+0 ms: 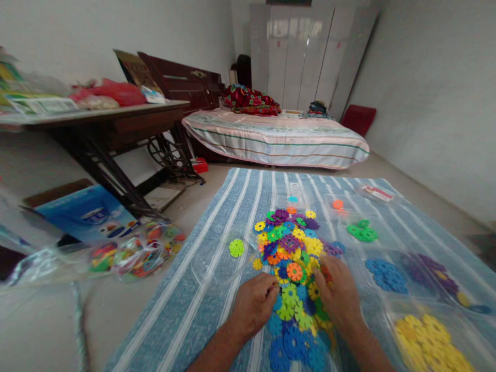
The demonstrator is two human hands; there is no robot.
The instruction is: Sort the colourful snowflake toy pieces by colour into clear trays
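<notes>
We are pressing our left hand (253, 305), fingers curled, and our right hand (338, 295), fingers spread flat, into the pile of colourful snowflake discs (292, 253) lying on the striped blue cloth (217, 217); neither is gripping any.

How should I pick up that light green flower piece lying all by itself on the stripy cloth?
Pinch the lone light green plastic snowflake disc by two opposite spots on its notched rim, coming straight down from above. It lies flat on the blue-and-white striped cloth, apart from the mixed pile of coloured discs, so nothing crowds its edge. The left hand looks nearest.
</notes>
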